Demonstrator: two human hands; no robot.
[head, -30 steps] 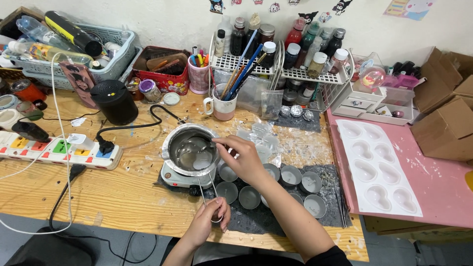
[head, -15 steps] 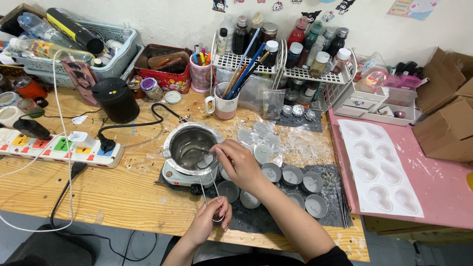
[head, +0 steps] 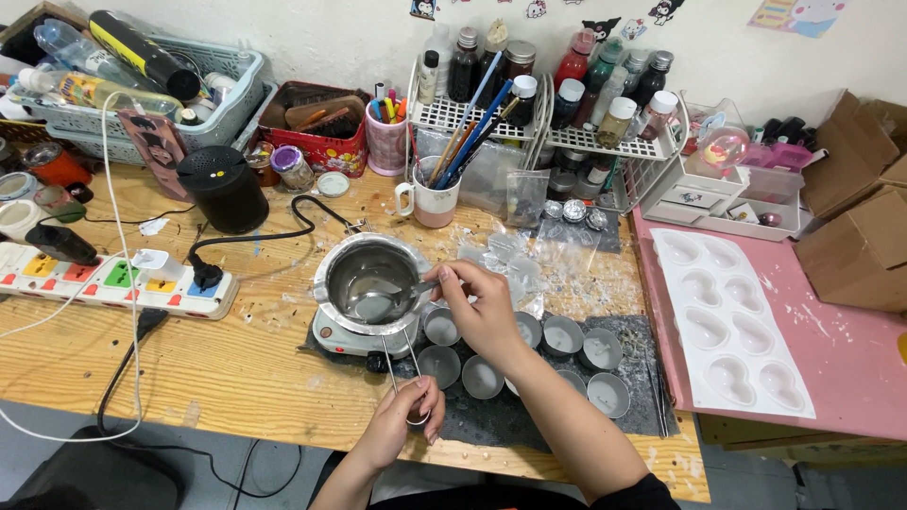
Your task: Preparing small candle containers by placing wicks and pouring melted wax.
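Steel glints at the middle of the head view: a small melting pot [head: 370,276] sits on a white hotplate [head: 342,332] at the front part of a wooden table [head: 189,359]. The pot's thin wire handle [head: 404,364] runs from its near rim toward the person. The left hand [head: 402,423] is curled shut around the far end of that handle, just at the table's front edge, below and slightly right of the pot. The right hand [head: 482,304] lies just right of the pot, fingers pinched closed on the stem of a spoon [head: 385,302] whose bowl dips inside the pot, over the pale melt. So the pot lies between the two hands, a little left of both.

Under the right wrist and around it, round metal cups [head: 529,354] stand in rows on a dark mat [head: 642,397], several filled with grey-white wax. Clear plastic scraps [head: 505,260] lie just behind the hand. To the right, a white mould [head: 732,326] with rounded hollows rests on a pink board [head: 850,368]. Left of the pot, a white power strip [head: 113,281] with coloured switches lies on the table, and a black cylinder [head: 222,189] stands behind it. A mug [head: 430,198] of brushes stands behind the pot, before a wire rack [head: 548,132] of bottles against the wall.
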